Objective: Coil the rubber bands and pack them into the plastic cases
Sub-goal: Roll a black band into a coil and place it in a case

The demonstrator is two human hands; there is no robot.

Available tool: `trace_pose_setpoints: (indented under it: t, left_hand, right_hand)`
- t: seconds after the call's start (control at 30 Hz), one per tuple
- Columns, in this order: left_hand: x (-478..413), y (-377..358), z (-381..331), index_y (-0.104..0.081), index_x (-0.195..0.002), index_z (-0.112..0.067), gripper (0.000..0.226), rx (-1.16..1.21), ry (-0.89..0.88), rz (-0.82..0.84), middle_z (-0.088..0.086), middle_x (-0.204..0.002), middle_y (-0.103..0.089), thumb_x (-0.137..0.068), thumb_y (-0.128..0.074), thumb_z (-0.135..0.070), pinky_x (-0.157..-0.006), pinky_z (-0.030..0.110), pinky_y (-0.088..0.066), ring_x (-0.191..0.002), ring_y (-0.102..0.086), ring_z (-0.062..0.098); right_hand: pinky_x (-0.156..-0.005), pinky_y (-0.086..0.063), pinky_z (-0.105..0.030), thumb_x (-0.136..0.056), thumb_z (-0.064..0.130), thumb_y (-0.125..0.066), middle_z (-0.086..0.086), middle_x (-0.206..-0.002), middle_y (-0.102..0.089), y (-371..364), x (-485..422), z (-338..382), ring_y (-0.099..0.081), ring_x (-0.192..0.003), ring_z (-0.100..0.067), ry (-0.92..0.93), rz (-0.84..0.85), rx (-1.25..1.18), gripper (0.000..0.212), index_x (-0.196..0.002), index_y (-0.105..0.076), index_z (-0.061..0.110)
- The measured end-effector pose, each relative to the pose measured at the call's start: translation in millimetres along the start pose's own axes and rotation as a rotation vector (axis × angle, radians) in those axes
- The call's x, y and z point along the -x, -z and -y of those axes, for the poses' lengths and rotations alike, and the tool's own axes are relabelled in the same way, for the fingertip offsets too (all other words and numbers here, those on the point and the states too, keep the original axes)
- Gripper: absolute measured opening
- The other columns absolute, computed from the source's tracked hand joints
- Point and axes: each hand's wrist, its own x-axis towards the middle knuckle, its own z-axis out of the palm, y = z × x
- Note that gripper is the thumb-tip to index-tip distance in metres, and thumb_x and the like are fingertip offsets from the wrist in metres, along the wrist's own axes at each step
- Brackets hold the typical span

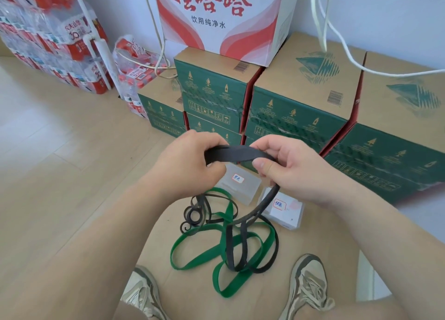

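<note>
Head view: black band (pixel 231 154) is pinched in left hand (pixel 190 158) and right hand (pixel 289 168), barely coiled; green bands (pixel 192 262) left loose, cases (pixel 243 187) probably not filled yet.

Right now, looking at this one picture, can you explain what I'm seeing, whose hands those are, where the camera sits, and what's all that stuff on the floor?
There is no machine here: a person works with bare hands. The single picture comes from a camera worn on their head, looking down. The left hand and right hand both pinch a black rubber band, whose rest trails to the floor. Below lie green rubber bands, a plastic case and a second case, both labelled. The person's shoes show at the bottom; cardboard boxes stand behind.
</note>
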Motion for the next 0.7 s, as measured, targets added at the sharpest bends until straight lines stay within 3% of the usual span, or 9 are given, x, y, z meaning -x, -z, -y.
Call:
trace_pose_setpoints:
  t: [0.17, 0.3, 0.4, 0.57, 0.7]
  left_hand:
    - [1, 15, -11, -0.073, -0.110, -0.035, 0.036, -0.003, -0.068, -0.176, -0.018, -0.087, -0.067, -0.081, -0.067, -0.013, -0.075, 0.030, -0.051, -0.085, -0.057, 0.010]
    - [-1, 17, -2, -0.068, -0.110, -0.032, 0.035, -0.040, 0.093, 0.136, -0.013, -0.092, -0.068, -0.085, -0.065, -0.008, -0.066, 0.023, -0.049, -0.075, -0.061, 0.005]
    - [-4, 12, 7, -0.067, -0.089, -0.021, 0.011, -0.110, 0.166, 0.297, 0.003, -0.083, -0.066, -0.086, -0.063, -0.011, -0.062, 0.029, -0.049, -0.077, -0.063, 0.023]
    - [-9, 14, 16, -0.070, -0.096, -0.027, 0.010, 0.045, 0.055, 0.081, -0.004, -0.092, -0.063, -0.092, -0.070, -0.018, -0.081, 0.040, -0.051, -0.088, -0.058, 0.020]
    - [-8, 13, 17, -0.070, -0.096, -0.042, 0.014, 0.118, 0.026, 0.026, -0.009, -0.088, -0.067, -0.091, -0.067, -0.029, -0.084, 0.044, -0.052, -0.094, -0.057, 0.021]
  right_hand:
    - [-0.052, -0.039, -0.017, -0.105, 0.017, -0.050, 0.006, -0.072, -0.056, 6, 0, -2, -0.042, -0.054, -0.005, 0.054, -0.143, 0.208, 0.018, -0.108, -0.058, 0.032]
    - [-0.058, -0.038, -0.016, -0.104, 0.015, -0.049, 0.013, -0.074, -0.052, 2, -2, -4, -0.046, -0.062, -0.007, 0.118, -0.221, 0.299, 0.018, -0.112, -0.056, 0.030]
    - [-0.057, -0.037, -0.015, -0.105, 0.015, -0.049, 0.016, -0.071, -0.052, 3, -3, -4, -0.045, -0.059, -0.006, 0.101, -0.223, 0.268, 0.017, -0.111, -0.057, 0.030]
    - [-0.055, -0.040, -0.018, -0.105, 0.020, -0.050, 0.006, -0.075, -0.057, 13, -5, -2, -0.044, -0.057, -0.004, -0.003, -0.174, 0.210, 0.017, -0.107, -0.059, 0.034]
    - [-0.073, -0.049, -0.018, -0.095, 0.012, -0.068, 0.014, -0.094, -0.072, 9, -2, 1, -0.065, -0.080, -0.004, -0.068, 0.077, -0.043, 0.029, -0.117, -0.062, 0.029]
